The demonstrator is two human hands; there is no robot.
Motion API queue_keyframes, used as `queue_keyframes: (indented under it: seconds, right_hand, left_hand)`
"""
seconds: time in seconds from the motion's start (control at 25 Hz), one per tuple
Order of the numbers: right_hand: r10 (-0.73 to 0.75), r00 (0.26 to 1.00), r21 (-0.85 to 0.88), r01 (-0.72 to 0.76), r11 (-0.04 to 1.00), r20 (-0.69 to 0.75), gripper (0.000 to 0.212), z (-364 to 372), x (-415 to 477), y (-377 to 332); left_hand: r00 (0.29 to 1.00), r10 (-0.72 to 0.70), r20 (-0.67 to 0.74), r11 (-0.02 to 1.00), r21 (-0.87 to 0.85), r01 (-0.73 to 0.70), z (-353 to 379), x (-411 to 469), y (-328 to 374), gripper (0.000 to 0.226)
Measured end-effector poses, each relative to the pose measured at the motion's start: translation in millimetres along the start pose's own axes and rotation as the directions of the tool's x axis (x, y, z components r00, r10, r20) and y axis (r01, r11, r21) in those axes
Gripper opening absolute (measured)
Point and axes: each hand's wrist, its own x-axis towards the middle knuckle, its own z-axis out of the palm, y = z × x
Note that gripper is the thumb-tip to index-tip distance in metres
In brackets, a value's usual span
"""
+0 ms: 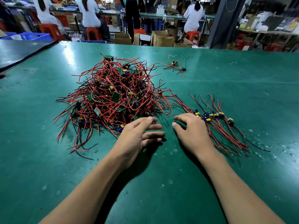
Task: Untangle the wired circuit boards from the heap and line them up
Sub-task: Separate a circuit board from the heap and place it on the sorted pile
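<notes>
A tangled heap (113,97) of small green circuit boards with red and black wires lies on the green table, left of centre. To the right, a row of several boards (213,116) lies side by side, wires trailing towards me. My left hand (139,135) hovers at the heap's near right edge, fingers apart, holding nothing. My right hand (189,131) rests open beside the row's left end, fingertips touching the nearest board there. A small separate clump of two or three wired boards (176,66) lies farther back.
The green table (226,183) stretches wide on all sides. A dark mat (19,52) covers its far left corner. Beyond the far edge are cardboard boxes (161,38), red stools, blue crates and seated people at other benches.
</notes>
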Motion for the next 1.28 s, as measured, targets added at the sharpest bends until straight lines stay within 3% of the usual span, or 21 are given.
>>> queue_keyframes:
  seconds: [0.08, 0.12, 0.24, 0.32, 0.4, 0.52, 0.72, 0.88, 1.04, 1.16, 1.28]
  right_hand:
    - [0.049, 0.999, 0.023, -0.049, 0.999, -0.019, 0.029, -3.9, 2.1, 3.3]
    - [0.072, 0.997, 0.039, -0.071, 0.997, -0.012, 0.033, -5.3, 2.6, 4.0]
    - [0.055, 0.998, 0.077, -0.058, 0.995, 0.043, 0.036, -5.2, 1.0, 2.2]
    - [0.018, 1.0, 0.134, -0.02, 0.991, 0.016, 0.026, -5.6, -0.1, -1.4]
    - [0.061, 0.998, 0.27, -0.055, 0.961, -0.013, 0.013, -6.1, -0.3, -5.7]
    - [0.153, 0.988, 0.452, -0.139, 0.881, 0.006, 0.007, -2.8, -0.2, -13.4]
    - [0.223, 0.971, 0.514, -0.238, 0.824, 0.092, 0.011, 7.8, 2.2, -22.1]
    - [0.232, 0.969, 0.489, -0.243, 0.838, 0.085, 0.013, 11.6, 2.4, -24.9]
    - [0.228, 0.956, 0.702, -0.291, 0.65, 0.186, 0.003, 10.6, -0.7, -35.7]
    - [0.145, 0.948, 0.777, -0.316, 0.545, 0.283, 0.013, 9.1, -3.7, -42.2]
    - [0.166, 0.905, 0.822, -0.425, 0.379, 0.391, 0.016, 2.4, -3.0, -41.7]
  left_hand:
    - [0.99, 0.118, -0.078, 0.993, 0.039, -0.116, -2.2, -5.3, 2.8, 0.022]
    - [0.966, 0.225, -0.124, 0.968, 0.137, -0.208, -3.7, -7.5, 3.9, 0.019]
    - [0.82, 0.549, -0.161, 0.781, 0.45, -0.434, -6.4, -11.5, 3.7, 0.013]
    - [0.745, 0.637, -0.198, 0.724, 0.486, -0.49, -8.0, -10.5, 4.3, 0.009]
    - [0.744, 0.62, -0.248, 0.754, 0.449, -0.479, -14.1, -3.8, 5.0, 0.025]
    - [0.858, 0.461, -0.226, 0.814, 0.493, -0.308, -26.3, 8.4, 5.4, 0.045]
    - [0.864, 0.451, -0.224, 0.777, 0.575, -0.256, -31.8, 15.1, 3.8, 0.015]
    - [0.865, 0.481, -0.144, 0.707, 0.647, -0.286, -28.8, 13.4, 3.3, 0.011]
    - [0.859, 0.505, -0.085, 0.698, 0.625, -0.349, -22.0, 7.0, 0.6, 0.011]
    - [0.841, 0.54, 0.019, 0.614, 0.675, -0.41, -12.6, -0.1, -5.3, 0.014]
    - [0.803, 0.571, 0.173, 0.522, 0.678, -0.517, -6.5, -5.1, -12.5, 0.015]
